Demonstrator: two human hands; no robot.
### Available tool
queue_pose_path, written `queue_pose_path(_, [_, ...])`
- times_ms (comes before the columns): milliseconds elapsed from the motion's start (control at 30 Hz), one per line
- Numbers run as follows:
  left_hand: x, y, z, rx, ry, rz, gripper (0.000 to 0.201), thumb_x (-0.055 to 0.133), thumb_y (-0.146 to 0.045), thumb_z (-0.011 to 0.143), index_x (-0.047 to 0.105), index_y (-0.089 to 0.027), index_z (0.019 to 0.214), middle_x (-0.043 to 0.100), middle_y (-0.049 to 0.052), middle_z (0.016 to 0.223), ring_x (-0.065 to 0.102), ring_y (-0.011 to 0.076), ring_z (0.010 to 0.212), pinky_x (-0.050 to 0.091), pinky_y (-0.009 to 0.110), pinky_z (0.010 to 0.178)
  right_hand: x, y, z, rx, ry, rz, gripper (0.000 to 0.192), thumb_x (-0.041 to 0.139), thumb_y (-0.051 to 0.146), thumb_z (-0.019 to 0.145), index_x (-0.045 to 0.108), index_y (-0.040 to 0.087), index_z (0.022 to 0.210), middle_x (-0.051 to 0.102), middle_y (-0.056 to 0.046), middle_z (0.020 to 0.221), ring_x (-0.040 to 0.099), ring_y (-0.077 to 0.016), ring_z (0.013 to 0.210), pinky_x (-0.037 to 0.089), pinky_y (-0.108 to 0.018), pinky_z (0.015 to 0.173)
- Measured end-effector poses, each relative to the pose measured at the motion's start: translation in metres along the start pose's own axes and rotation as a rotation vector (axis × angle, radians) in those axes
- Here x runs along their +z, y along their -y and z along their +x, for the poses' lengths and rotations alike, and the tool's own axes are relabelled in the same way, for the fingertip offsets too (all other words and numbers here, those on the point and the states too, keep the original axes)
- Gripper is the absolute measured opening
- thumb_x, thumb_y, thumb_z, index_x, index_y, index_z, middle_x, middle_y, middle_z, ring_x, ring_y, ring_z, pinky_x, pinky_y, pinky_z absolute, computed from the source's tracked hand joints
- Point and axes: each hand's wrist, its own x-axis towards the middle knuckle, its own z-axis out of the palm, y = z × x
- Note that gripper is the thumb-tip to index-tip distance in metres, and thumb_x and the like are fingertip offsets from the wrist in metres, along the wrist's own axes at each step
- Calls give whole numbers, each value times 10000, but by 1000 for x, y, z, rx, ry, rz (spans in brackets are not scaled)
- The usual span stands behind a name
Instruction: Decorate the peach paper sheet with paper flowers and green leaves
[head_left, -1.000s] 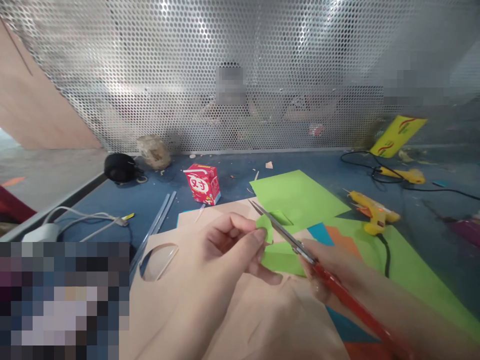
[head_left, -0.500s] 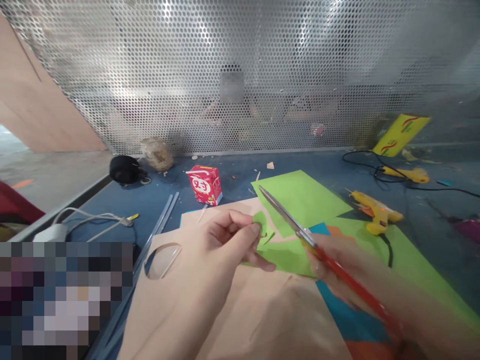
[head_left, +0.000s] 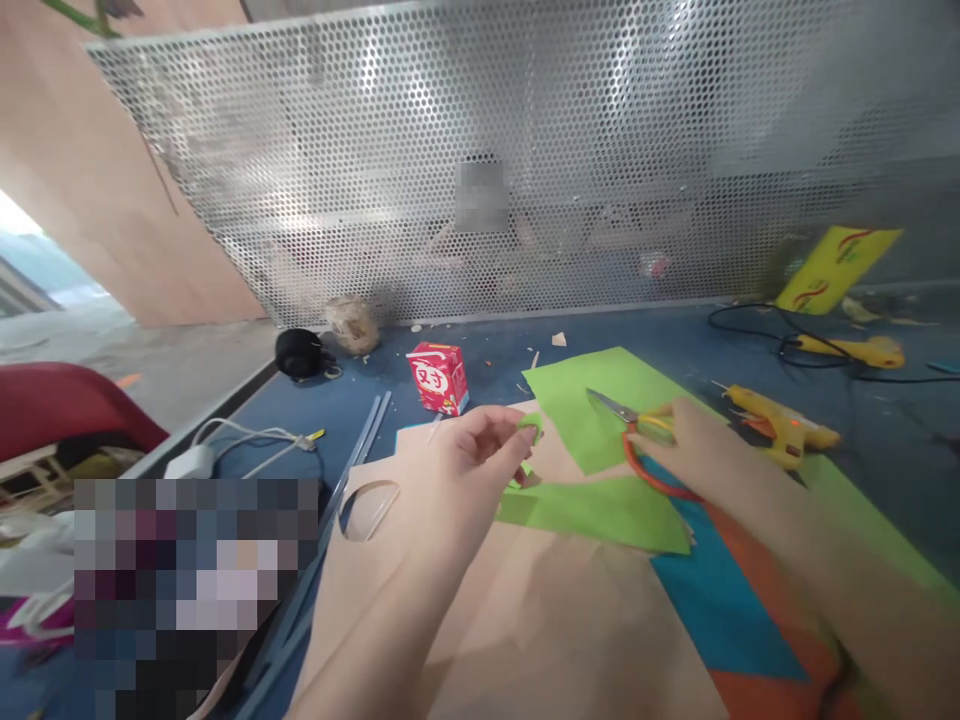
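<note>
Two hands at frame centre: left hand [head_left: 469, 450] pinches small green paper cutout [head_left: 529, 428]; right hand [head_left: 694, 440] grips red-handled scissors [head_left: 634, 425], blades closed, over green sheet [head_left: 600, 400], mid-right.

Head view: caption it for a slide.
Left hand pinches a small green paper cutout; right hand holds red-handled scissors over green paper sheets.

Green paper scrap [head_left: 529, 424], red-handled scissors [head_left: 637, 440], red-and-white carton [head_left: 437, 377], blue tabletop [head_left: 315, 400].
</note>
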Motion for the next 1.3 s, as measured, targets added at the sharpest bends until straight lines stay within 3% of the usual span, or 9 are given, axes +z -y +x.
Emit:
queue_pose_path(100, [-3, 2, 2, 17, 14, 62, 80, 662, -241, 702, 634, -168, 718, 583, -39, 579, 519, 62, 490, 468, 186, 469, -3, 4, 4, -67, -34, -42, 242, 574, 313, 779, 603, 98, 886, 646, -193, 935, 614, -338, 913, 481, -403, 715])
queue_pose_path(200, [-3, 3, 3, 12, 55, 130, 89, 675, -245, 696, 638, -172, 731, 588, -44, 586, 531, 60, 475, 454, 186, 481, -18, 20, -4, -284, -119, 261, 195, 549, 276, 806, 613, 150, 940, 644, -124, 1034, 590, -263, 1011, 453, -373, 866])
queue_pose_path(300, [0, 5, 3, -20, 127, 180, 114, 683, -246, 685, 637, -157, 740, 611, -18, 616, 540, 77, 499, 461, 193, 473, -37, 45, -23, -401, 152, 755, 229, 538, 325, 830, 592, 203, 1016, 686, -37, 921, 652, -156, 801, 514, -256, 697])
queue_pose_path(367, [3, 6, 2, -54, 173, 203, 138, 688, -254, 674, 632, -147, 742, 615, -8, 608, 529, 81, 488, 454, 189, 441, -45, 59, -34, -445, 222, 840, 207, 580, 322, 803, 610, 221, 982, 690, -12, 865, 647, -143, 762, 506, -233, 654])
queue_pose_path(567, [7, 5, 1, -115, 205, 235, 243, 708, -243, 645, 562, -147, 813, 619, -19, 579, 521, 74, 464, 422, 168, 421, -41, 63, -36, -347, 370, 1042, 57, 564, 166, 792, 610, 185, 765, 643, 22, 682, 618, -93, 602, 491, -207, 597])
queue_pose_path(733, [7, 4, 3, -71, 187, 218, 273, 646, -289, 704, 503, -159, 897, 623, -12, 661, 575, 107, 567, 485, 216, 496, -30, 56, -26, -247, 595, 1274, 50, 616, 150, 761, 588, 175, 794, 636, 45, 630, 620, -73, 582, 496, -185, 585])
queue_pose_path(1000, [10, 14, 6, 30, 219, 359, 289, 592, -311, 725, 455, -176, 941, 577, -13, 692, 569, 126, 590, 456, 242, 488, -33, 55, -27, -218, 592, 1162, 59, 607, 149, 772, 593, 160, 715, 632, 26, 622, 607, -80, 573, 486, -192, 564])
queue_pose_path(1200, [10, 25, 7, 77, 346, 797, 497, 727, -204, 529, 586, -206, 1005, 652, 94, 995, 545, 321, 1020, 371, 484, 889, -28, 34, -14, -175, 380, 865, 74, 541, 170, 817, 547, 168, 743, 615, 1, 651, 594, -97, 581, 471, -197, 532])
queue_pose_path(1300, [6, 23, 10, 35, 424, 962, 535, 702, -178, 536, 604, -198, 1061, 696, 80, 891, 593, 331, 924, 388, 473, 844, -24, 26, -9, -175, 381, 797, 86, 524, 175, 818, 541, 170, 734, 631, -20, 682, 582, -108, 557, 458, -218, 510])
